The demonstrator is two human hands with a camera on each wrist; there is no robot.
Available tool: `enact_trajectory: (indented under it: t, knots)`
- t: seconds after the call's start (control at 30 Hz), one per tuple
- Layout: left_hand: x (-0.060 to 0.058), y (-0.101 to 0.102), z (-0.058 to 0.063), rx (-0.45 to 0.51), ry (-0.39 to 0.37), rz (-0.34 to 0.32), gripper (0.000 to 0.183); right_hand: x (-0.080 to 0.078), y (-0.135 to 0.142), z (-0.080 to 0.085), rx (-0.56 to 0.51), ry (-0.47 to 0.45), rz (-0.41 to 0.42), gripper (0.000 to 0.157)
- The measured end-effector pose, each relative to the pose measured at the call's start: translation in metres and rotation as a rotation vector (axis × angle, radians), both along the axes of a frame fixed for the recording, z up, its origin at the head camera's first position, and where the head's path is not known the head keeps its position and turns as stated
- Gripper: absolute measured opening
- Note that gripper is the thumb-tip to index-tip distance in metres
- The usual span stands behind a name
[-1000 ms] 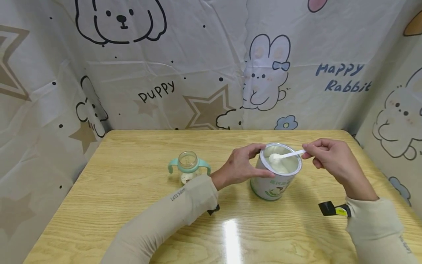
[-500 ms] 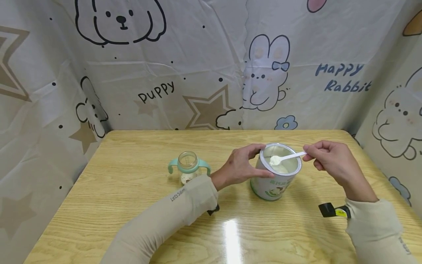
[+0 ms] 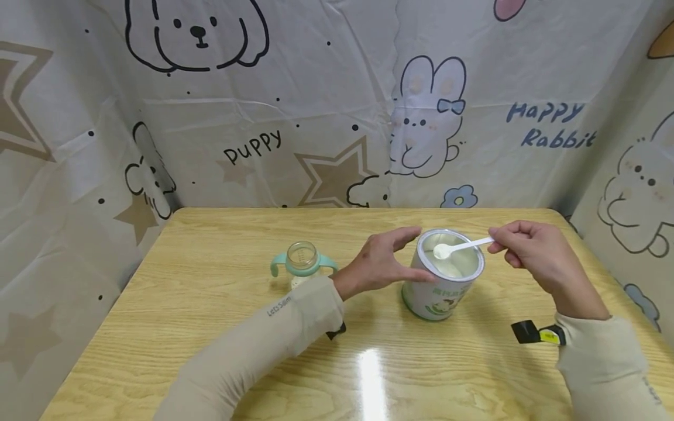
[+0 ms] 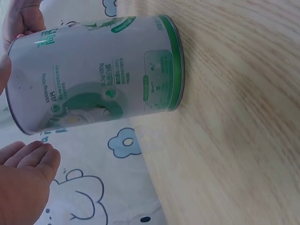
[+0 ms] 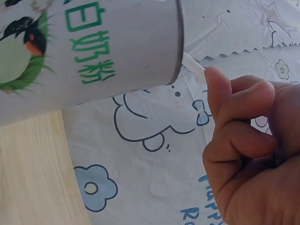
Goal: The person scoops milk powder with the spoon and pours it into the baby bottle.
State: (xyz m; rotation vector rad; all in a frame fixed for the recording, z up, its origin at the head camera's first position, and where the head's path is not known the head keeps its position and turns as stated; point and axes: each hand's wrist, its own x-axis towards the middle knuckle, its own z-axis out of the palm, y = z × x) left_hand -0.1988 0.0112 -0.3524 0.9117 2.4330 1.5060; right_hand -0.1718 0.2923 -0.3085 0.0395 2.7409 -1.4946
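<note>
A white milk powder can point(image 3: 439, 298) with green print stands without its lid on the table, pale powder visible inside. My left hand point(image 3: 375, 264) is spread beside it. In the left wrist view a gap shows between its fingers point(image 4: 35, 157) and the can wall, while the thumb lies close to the rim. With thumb and fingers, my right hand point(image 3: 534, 251) pinches the handle of a white scoop point(image 3: 471, 244). The scoop's bowl, holding white powder, is over the can's mouth. In the right wrist view only a bit of handle shows past the can.
Left of the can stands a clear baby bottle point(image 3: 302, 263) with mint-green handles, uncapped, partly hidden by my left sleeve. The wooden table point(image 3: 210, 345) meets a printed cloth backdrop point(image 3: 326, 117) at the back and sides.
My left hand has eased leftward off the can, its fingers now apart from the wall. The scoop has risen slightly, and its heap of powder looks flatter than a second ago.
</note>
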Motion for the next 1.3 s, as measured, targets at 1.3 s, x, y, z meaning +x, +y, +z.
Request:
enact_trajectory:
  t: [1.3]
  knots:
    - [0.001, -0.052, 0.025, -0.031, -0.098, 0.077, 0.086, -0.01, -0.026, 0.016, -0.487, 0.019, 0.14, 0.015]
